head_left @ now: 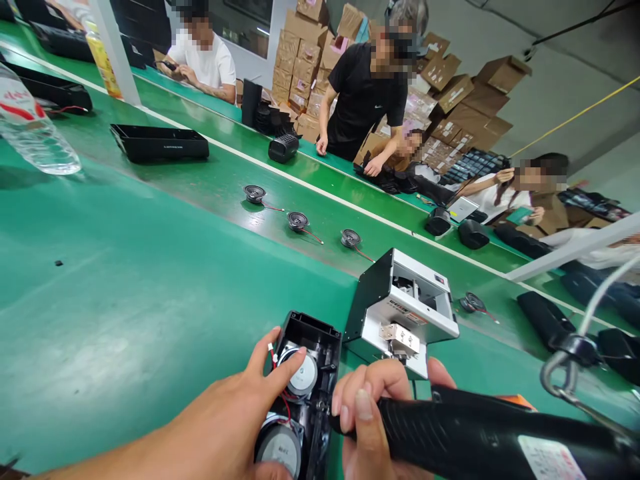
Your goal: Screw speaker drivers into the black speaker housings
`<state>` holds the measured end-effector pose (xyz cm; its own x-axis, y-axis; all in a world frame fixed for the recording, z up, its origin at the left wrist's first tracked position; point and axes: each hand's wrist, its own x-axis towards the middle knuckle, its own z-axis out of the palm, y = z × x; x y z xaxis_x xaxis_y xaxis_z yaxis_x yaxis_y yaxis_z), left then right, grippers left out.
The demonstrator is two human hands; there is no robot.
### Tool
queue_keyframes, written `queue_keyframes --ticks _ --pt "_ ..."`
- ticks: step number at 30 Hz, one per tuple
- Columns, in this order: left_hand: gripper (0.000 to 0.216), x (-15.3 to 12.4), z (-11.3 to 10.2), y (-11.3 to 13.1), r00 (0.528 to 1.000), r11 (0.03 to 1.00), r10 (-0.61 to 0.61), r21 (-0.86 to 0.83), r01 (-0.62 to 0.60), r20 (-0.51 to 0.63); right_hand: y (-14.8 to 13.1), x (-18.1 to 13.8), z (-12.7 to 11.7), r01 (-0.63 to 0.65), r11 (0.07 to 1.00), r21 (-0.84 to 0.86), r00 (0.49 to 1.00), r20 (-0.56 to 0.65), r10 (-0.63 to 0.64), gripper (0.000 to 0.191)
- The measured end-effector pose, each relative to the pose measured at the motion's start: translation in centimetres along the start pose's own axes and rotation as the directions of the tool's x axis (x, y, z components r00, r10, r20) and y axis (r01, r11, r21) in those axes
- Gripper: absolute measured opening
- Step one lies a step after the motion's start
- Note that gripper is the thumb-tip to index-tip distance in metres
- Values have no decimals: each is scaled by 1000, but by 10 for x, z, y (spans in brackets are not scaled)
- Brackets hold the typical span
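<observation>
An open black speaker housing (315, 333) lies on the green bench at the bottom centre, with two round silver speaker drivers (303, 377) and red wires inside. My left hand (235, 413) rests on the housing, its thumb touching the upper driver. My right hand (367, 407) grips a black electric screwdriver (475, 433), whose tip meets the housing's right edge. A silver screw feeder box (400, 310) stands just behind the housing.
Three loose speaker drivers (299, 221) with red wires lie on the conveyor belt; another (473, 303) lies farther right. A black tray (160, 141), a water bottle (30, 127) and black speaker shells (543, 317) are around. Several other people work across the line before stacked cartons (450, 73).
</observation>
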<state>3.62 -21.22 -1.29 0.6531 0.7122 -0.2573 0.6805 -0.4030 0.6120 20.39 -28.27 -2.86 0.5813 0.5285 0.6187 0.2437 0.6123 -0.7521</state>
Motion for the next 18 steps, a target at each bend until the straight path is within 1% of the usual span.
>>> queue_keyframes --ticks 3,5,8,11,13,16,18 --pt "95 0 0 0 1000 999 8 34 -8 0 3 -4 -1 1 1000 4 1000 -15 -1 66" --pt "100 1 0 -1 1000 1000 1 27 -1 17 2 -7 -1 19 1000 11 1000 -8 -19 66" --pt "106 1 -1 -2 999 1000 1 8 -2 42 -1 -12 -1 42 999 2 998 37 -42 62" --pt "103 0 0 -3 999 1000 19 4 -19 28 -3 -14 1 25 999 -38 999 48 -23 50" --pt "97 0 0 -2 1000 1000 21 13 -21 4 -1 -13 3 40 999 -28 998 49 -39 47" --pt "89 -1 -2 1 1000 999 0 32 0 -8 4 -14 7 71 997 -10 997 7 -71 50" --pt "92 -1 -4 1 1000 1000 -3 28 3 3 8 -15 10 67 998 -19 998 -19 -68 52"
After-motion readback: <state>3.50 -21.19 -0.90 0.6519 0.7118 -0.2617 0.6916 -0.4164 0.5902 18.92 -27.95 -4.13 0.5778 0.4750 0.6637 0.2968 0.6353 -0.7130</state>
